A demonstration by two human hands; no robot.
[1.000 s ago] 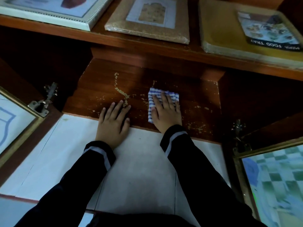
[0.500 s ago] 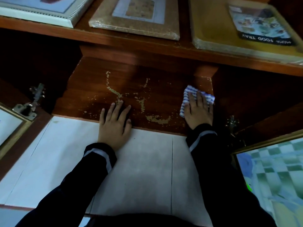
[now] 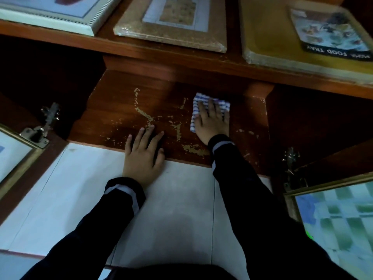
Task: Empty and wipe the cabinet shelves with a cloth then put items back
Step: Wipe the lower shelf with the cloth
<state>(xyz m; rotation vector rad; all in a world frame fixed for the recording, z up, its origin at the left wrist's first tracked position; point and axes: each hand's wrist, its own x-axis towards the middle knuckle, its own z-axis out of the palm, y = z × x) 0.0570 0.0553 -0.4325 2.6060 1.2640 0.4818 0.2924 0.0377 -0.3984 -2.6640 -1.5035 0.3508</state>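
Observation:
The bottom cabinet shelf [image 3: 121, 102] is dark brown wood with pale worn patches and holds nothing. A blue-and-white checked cloth [image 3: 196, 104] lies folded on its right half. My right hand [image 3: 213, 122] presses flat on the cloth with straight fingers. At the shelf's front edge my left hand [image 3: 144, 152] rests flat, fingers spread, its palm over the white floor tile [image 3: 84, 188].
Above, the cabinet top [image 3: 60, 39] carries a white picture frame [image 3: 52, 15], a brown frame [image 3: 173, 27] and a yellow food tray [image 3: 272, 33]. Open glass doors stand at left [image 3: 14, 156] and right [image 3: 335, 215], with metal hinges [image 3: 43, 128].
My right hand slid the cloth from the shelf's middle to the far right, then back leftward and deeper. The left hand has stayed at the front edge.

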